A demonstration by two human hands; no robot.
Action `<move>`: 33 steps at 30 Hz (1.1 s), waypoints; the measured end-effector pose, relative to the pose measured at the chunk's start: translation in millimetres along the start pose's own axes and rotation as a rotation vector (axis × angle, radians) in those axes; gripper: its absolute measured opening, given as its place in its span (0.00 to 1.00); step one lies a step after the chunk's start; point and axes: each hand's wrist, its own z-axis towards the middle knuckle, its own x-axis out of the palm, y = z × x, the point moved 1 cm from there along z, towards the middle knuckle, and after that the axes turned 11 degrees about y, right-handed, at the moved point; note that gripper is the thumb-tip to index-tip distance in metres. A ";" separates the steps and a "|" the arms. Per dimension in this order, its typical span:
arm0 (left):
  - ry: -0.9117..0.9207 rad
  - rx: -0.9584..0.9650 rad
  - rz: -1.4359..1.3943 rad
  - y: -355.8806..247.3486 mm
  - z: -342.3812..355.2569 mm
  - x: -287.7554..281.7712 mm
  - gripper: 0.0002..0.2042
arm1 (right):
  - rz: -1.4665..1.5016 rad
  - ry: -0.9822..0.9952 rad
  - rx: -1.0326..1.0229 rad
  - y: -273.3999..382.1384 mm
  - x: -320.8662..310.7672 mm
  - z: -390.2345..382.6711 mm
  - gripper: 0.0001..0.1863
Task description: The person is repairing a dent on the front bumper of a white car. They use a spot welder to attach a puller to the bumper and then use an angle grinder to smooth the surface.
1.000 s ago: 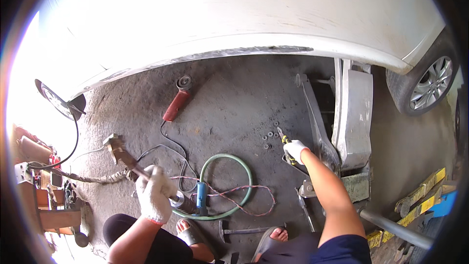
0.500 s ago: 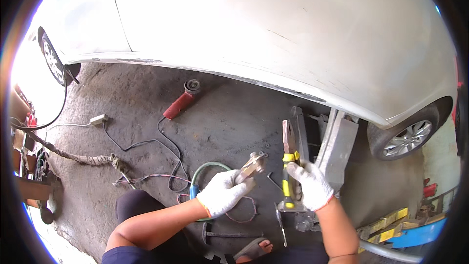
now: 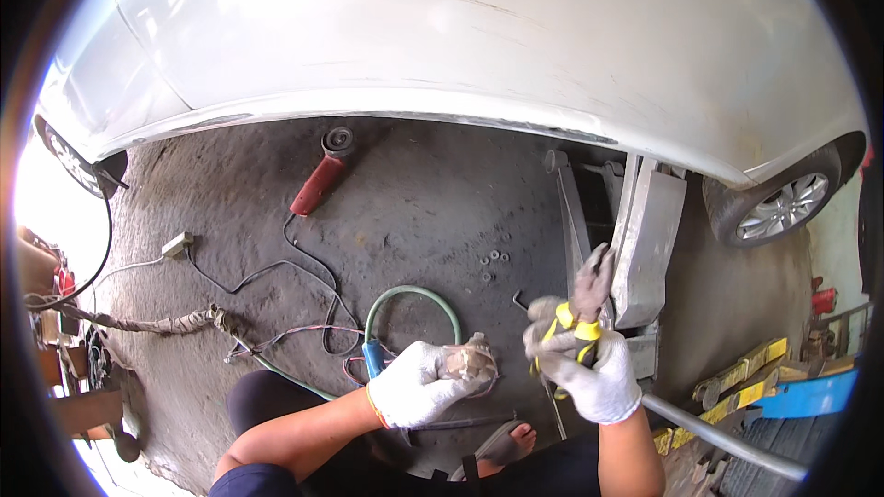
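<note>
My right hand (image 3: 597, 370) is wrapped around the pliers (image 3: 589, 294), which point away from me toward the car (image 3: 442, 46), right of the metal piece (image 3: 472, 362) my left hand (image 3: 414, 385) grips.

1. A grey floor (image 3: 414, 212), rough and stained, spreads across the scene, darker toward the far side.
2. Strong white light (image 3: 29, 166) glares in at the left and brightens the near left floor.
3. A pale wall (image 3: 840, 239) stands at the right.
4. Brown shelf-like boards (image 3: 87, 411) stand left.
</note>
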 end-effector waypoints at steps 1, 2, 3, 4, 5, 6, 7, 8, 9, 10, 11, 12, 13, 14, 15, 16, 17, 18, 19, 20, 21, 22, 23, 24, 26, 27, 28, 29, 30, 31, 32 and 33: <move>0.018 -0.028 -0.015 -2.0 1.4 2.5 0.09 | -0.341 0.003 -0.095 -3.5 -8.4 0.0 0.06; 0.056 -0.082 -0.007 0.2 2.9 4.3 0.10 | -0.539 -0.013 -0.147 -1.8 -10.0 0.3 0.08; 0.084 -0.135 0.005 2.6 2.2 6.5 0.11 | -0.734 -0.040 -0.203 -0.6 -11.4 1.6 0.10; 0.111 -0.189 0.016 5.9 1.2 10.9 0.13 | -1.073 0.024 -0.343 11.9 -13.7 3.6 0.15; 0.056 -0.135 0.068 15.3 -2.1 15.4 0.11 | -1.137 0.046 -0.373 15.9 -11.6 5.7 0.19; 0.001 -0.082 0.122 24.3 -4.9 20.0 0.10 | -1.201 0.070 -0.404 18.2 -9.3 6.6 0.23; -0.048 -0.032 0.179 28.6 -5.5 24.0 0.09 | -1.227 0.062 -0.404 19.7 -7.8 6.7 0.25; -0.079 -0.046 0.141 27.7 -9.0 24.8 0.09 | -1.253 0.056 -0.403 20.9 -6.5 7.0 0.27; -0.099 -0.067 0.249 30.9 -9.4 26.1 0.10 | -1.266 0.015 -0.403 25.0 -4.0 4.9 0.28; -0.098 -0.076 0.334 31.4 -9.6 27.8 0.10 | -1.278 -0.025 -0.398 29.4 -1.4 2.0 0.29; -0.109 -0.062 0.361 30.5 -7.9 27.3 0.11 | -1.254 -0.066 -0.347 29.0 -4.0 -1.4 0.28; -0.120 -0.049 0.380 30.0 -7.8 26.4 0.12 | -1.232 -0.102 -0.289 27.1 -7.7 -4.5 0.28; -0.103 -0.034 0.396 27.7 -9.0 23.4 0.14 | -1.274 -0.074 -0.284 28.3 -8.1 -5.7 0.27; -0.084 -0.019 0.411 24.1 -10.0 20.0 0.15 | -1.280 -0.081 -0.305 28.8 -7.6 -4.9 0.27; -0.069 0.002 0.425 22.1 -11.7 20.5 0.16 | -1.291 -0.086 -0.329 29.6 -7.6 -5.7 0.26; -0.054 0.004 0.453 21.9 -13.4 22.2 0.18 | -1.291 -0.088 -0.349 29.2 -6.6 -6.9 0.25; -0.039 0.005 0.482 21.8 -14.9 24.2 0.19 | -1.288 -0.092 -0.370 28.2 -5.8 -8.0 0.25; -0.016 0.019 0.504 21.2 -12.5 25.6 0.21 | -1.289 -0.100 -0.370 30.6 -6.5 -9.4 0.24; -0.040 0.044 0.510 22.7 -10.1 28.5 0.23 | -1.289 -0.108 -0.369 33.0 -7.3 -10.7 0.24; -0.033 0.068 0.551 23.2 -7.8 30.4 0.23 | -1.289 -0.116 -0.369 35.6 -7.8 -12.2 0.23; -0.034 0.089 0.594 24.1 -5.4 31.9 0.23 | -1.338 -0.106 -0.383 38.2 -8.7 -12.3 0.23; -0.036 0.110 0.637 23.5 -3.2 33.0 0.22 | -1.317 -0.109 -0.370 37.9 -9.9 -12.6 0.23; -0.052 0.212 0.663 21.4 -1.2 32.9 0.22 | -1.295 -0.110 -0.357 37.3 -10.8 -12.7 0.23; -0.063 0.220 0.659 19.9 -0.6 32.3 0.21 | -1.274 -0.110 -0.345 36.7 -11.3 -12.7 0.23; -0.067 0.258 0.648 13.7 3.6 32.4 0.21 | -1.300 -0.126 -0.294 42.5 -12.4 -19.3 0.24; -0.077 0.270 0.645 12.7 3.8 31.9 0.21 | -1.307 -0.124 -0.273 43.4 -12.3 -20.2 0.24; -0.087 0.282 0.642 11.9 3.9 31.7 0.21 | -1.292 -0.136 -0.258 45.5 -10.9 -20.5 0.22; -0.097 0.294 0.639 11.1 4.3 32.0 0.21 | -1.276 -0.147 -0.242 48.2 -8.3 -20.3 0.20; -0.090 0.280 0.625 10.5 4.6 32.2 0.21 | -1.260 -0.159 -0.228 49.9 -6.6 -20.4 0.18; -0.083 0.267 0.612 9.8 5.0 32.5 0.21 | -1.252 -0.162 -0.223 50.3 -6.5 -21.1 0.18; -0.075 0.255 0.598 9.4 5.5 33.0 0.22 | -1.244 -0.165 -0.217 50.7 -6.6 -22.1 0.18; -0.058 0.210 0.622 12.5 3.5 33.9 0.22 | -1.232 -0.161 -0.214 49.9 -6.1 -21.3 0.18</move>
